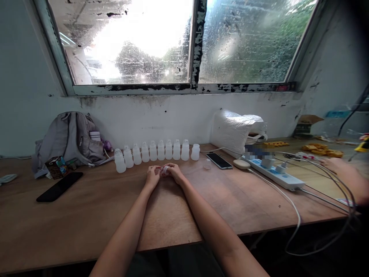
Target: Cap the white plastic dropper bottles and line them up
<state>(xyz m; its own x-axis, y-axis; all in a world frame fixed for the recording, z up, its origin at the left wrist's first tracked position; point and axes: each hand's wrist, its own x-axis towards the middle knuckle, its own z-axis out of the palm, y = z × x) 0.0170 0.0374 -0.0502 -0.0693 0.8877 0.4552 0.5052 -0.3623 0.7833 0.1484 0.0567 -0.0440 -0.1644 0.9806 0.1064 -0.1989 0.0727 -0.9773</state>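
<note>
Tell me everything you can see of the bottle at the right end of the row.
The right-end bottle is whitish and translucent, looks like frosted plastic, and has a wide neck above a rounded body. Unlike its neighbouring bottle, it shows no clear domed top; whether its mouth is open is too small to tell. It stands upright on the wooden table, left of the nearby smartphone. Only the table clearly touches it.

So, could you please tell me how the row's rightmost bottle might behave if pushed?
The bottle will probably feel light, as its cloudy walls look like plastic. Being taller than wide, it could tip if pushed near the top. Its rounded sides suggest it may roll if toppled.
</note>
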